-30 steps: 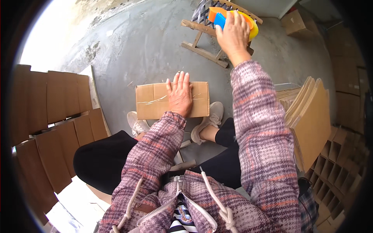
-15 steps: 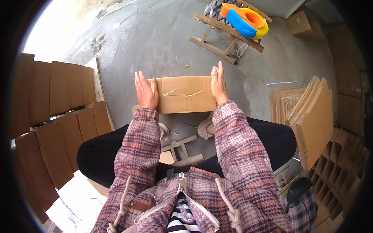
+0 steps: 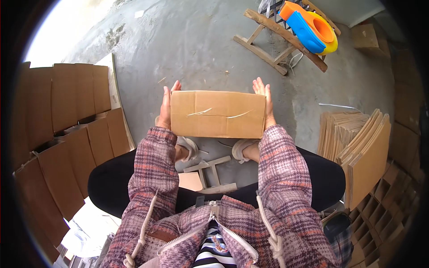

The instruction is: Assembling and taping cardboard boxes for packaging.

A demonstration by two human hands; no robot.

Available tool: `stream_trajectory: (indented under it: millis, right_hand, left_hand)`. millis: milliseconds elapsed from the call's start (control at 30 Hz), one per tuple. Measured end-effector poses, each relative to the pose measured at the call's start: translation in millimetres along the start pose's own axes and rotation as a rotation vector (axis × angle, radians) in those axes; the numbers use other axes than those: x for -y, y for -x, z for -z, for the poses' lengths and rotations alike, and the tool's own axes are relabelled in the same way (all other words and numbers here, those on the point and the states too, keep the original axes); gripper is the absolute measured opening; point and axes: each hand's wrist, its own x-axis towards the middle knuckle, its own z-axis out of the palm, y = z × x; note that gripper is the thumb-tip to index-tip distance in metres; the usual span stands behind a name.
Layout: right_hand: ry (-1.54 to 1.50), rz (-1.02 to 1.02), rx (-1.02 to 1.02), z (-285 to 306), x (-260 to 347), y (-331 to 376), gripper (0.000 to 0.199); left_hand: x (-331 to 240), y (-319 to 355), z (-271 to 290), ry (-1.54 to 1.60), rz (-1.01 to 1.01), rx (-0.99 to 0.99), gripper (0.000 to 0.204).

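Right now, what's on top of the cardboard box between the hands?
The cardboard box shows two pale streaks across its upper face. Any contents can't be seen: the cardboard covers them. Its underside is hidden too.

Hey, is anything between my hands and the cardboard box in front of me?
Nothing visible stands in the way: your left hand lies along the left end of the cardboard box, your right hand along its right end.

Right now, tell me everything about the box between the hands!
The box is brown, oblong and looks like cardboard. Its top looks shut, with a faint lengthwise line and two pale, shiny streaks. Its long side runs left to right, over the grey floor; its underside is hidden. The left hand and right hand touch its ends.
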Motion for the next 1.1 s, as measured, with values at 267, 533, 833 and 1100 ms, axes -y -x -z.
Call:
stream_trajectory:
  millis: [267,533,833,1100]
  right_hand:
    - [0.131,-0.065,-0.066,7,-20,-5,0.066]
    - [0.625,0.309,-0.617,26,19,-23,0.033]
    - [1.608,0.821,-0.233,-142,12,42,0.048]
    - [0.820,0.319,-0.258,-39,43,46,0.061]
  left_hand:
    - [22,-7,-1,0.172,0.191,-0.220,0.071]
    - [4,-13,48,-1.243,-0.574,-0.678,0.044]
    - [2,56,-75,-1.793,-0.698,-0.501,0.061]
    - [10,17,7,-0.646,-0.424,-0.125,0.063]
